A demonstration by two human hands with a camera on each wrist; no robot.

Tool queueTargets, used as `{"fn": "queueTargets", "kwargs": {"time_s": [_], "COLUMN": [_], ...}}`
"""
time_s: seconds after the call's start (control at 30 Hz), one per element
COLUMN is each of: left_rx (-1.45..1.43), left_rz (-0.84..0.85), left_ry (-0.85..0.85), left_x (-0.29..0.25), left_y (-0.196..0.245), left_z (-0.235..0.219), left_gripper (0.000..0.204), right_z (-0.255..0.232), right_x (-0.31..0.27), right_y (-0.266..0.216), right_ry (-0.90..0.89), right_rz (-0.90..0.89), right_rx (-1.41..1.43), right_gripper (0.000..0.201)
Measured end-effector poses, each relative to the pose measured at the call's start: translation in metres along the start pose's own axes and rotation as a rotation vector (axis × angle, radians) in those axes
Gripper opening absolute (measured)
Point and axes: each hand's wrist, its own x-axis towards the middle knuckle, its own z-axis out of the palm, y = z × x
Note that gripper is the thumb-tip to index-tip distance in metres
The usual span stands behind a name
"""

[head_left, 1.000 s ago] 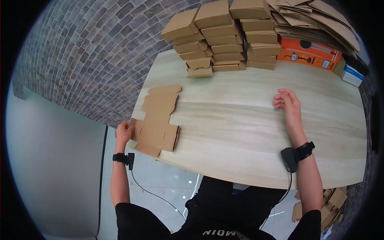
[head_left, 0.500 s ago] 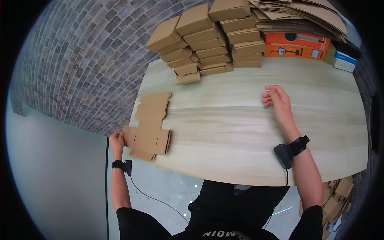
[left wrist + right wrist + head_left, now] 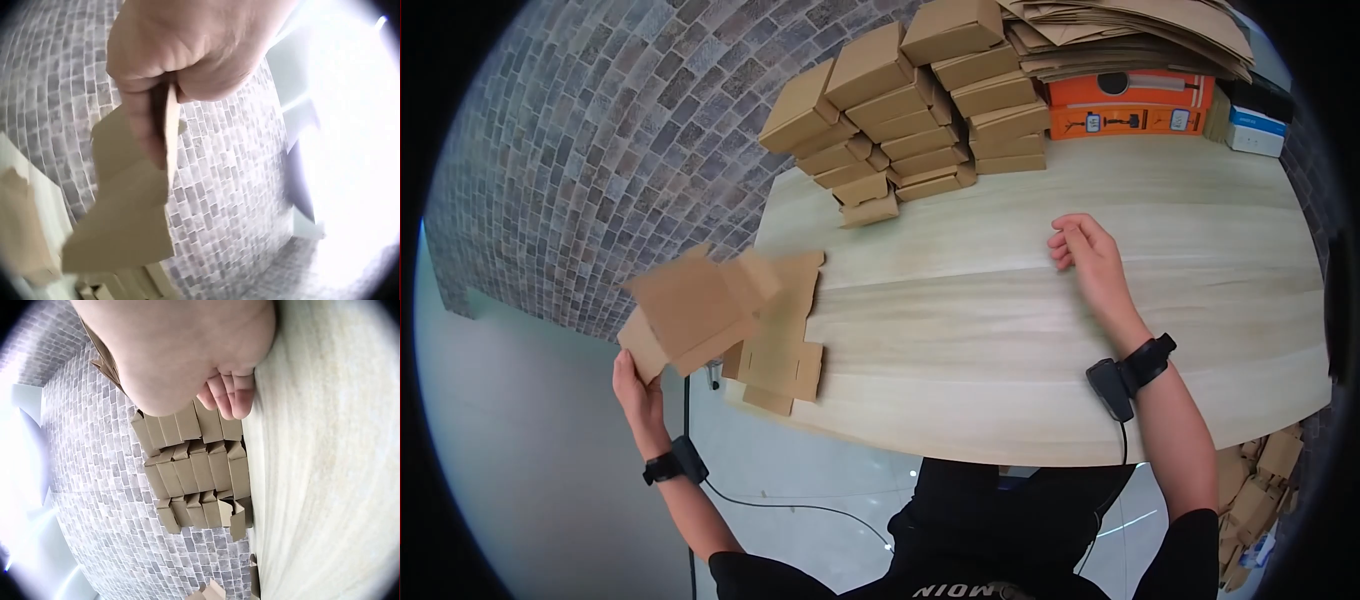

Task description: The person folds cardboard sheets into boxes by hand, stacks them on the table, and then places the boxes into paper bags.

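My left hand (image 3: 638,392) pinches one flap of an unfolded cardboard box blank (image 3: 700,305), held up off the table's left edge. In the left wrist view the fingers and thumb clamp the edge of the blank (image 3: 125,206), which hangs tilted. A second flat box blank (image 3: 785,345) lies on the table, partly covered by the raised one in the head view. My right hand (image 3: 1090,258) rests at the table's right side with its fingers loosely curled and holds nothing; the right wrist view shows that hand (image 3: 187,356) low beside the tabletop.
Stacks of folded cardboard boxes (image 3: 900,120) stand at the back of the table (image 3: 960,350). Right of them, flat cardboard sheets (image 3: 1130,35) lie on an orange box (image 3: 1130,105), near a blue-and-white box (image 3: 1256,133). More cardboard pieces (image 3: 1255,500) are on the floor at right. A brick-patterned wall (image 3: 580,180) rises behind.
My left hand has lifted the top cardboard blank off the other one and moved it left, beyond the table edge. The view has shifted; the right hand stays near its place.
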Motion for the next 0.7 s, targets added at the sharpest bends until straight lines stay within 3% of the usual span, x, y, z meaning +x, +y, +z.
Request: {"fn": "queueTargets", "kwargs": {"time_s": [0.03,0.07,0.13,0.3,0.37,0.4,0.47,0.5,0.53,0.57,0.6,0.63,0.7], "left_rx": [-0.130,-0.131,-0.425,-0.401,-0.589,-0.601,-0.229,-0.844,-0.841,-0.640,-0.439,-0.374,-0.204], "left_rz": [0.019,0.022,-0.085,-0.252,-0.470,-0.479,-0.196,-0.386,-0.389,-0.402,-0.411,-0.482,-0.511], "left_ry": [-0.078,-0.084,-0.146,-0.206,-0.253,-0.254,-0.394,-0.470,-0.462,-0.398,-0.334,-0.439,-0.459], "left_x": [0.012,0.006,-0.011,-0.116,-0.141,-0.141,-0.141,-0.150,-0.160,-0.168,-0.171,-0.167,-0.170], "left_y": [-0.009,-0.013,-0.021,-0.061,-0.064,-0.084,-0.086,-0.091,-0.073,-0.060,-0.054,-0.060,-0.080], "left_z": [-0.025,-0.028,-0.030,0.042,0.048,0.023,0.015,0.015,0.040,0.056,0.061,0.056,0.056], "left_gripper": [0.026,0.026,0.026,0.024,0.031,0.031,0.042,0.052,0.052,0.050,0.049,0.053,0.056], "right_z": [-0.001,-0.002,0.000,-0.002,-0.005,-0.003,-0.002,-0.001,0.002,0.006,0.009,0.014,0.026], "right_x": [0.000,-0.001,-0.003,-0.002,-0.003,-0.004,-0.005,-0.006,-0.008,-0.012,-0.016,-0.018,-0.032], "right_y": [0.000,-0.001,-0.003,-0.002,-0.004,-0.006,-0.009,-0.012,-0.014,-0.018,-0.024,-0.027,-0.028], "right_ry": [-0.010,-0.004,-0.015,-0.057,-0.072,-0.102,-0.134,-0.202,-0.272,-0.280,-0.424,-0.566,-0.648], "right_rz": [0.003,0.000,0.005,0.016,0.032,0.032,0.037,0.044,0.053,0.061,0.168,0.270,0.344], "right_rx": [0.003,0.005,-0.003,-0.034,-0.033,-0.071,-0.112,-0.098,-0.081,-0.080,-0.047,-0.013,0.045], "right_gripper": [0.023,0.023,0.022,0.021,0.021,0.022,0.022,0.022,0.022,0.022,0.025,0.029,0.034]}}
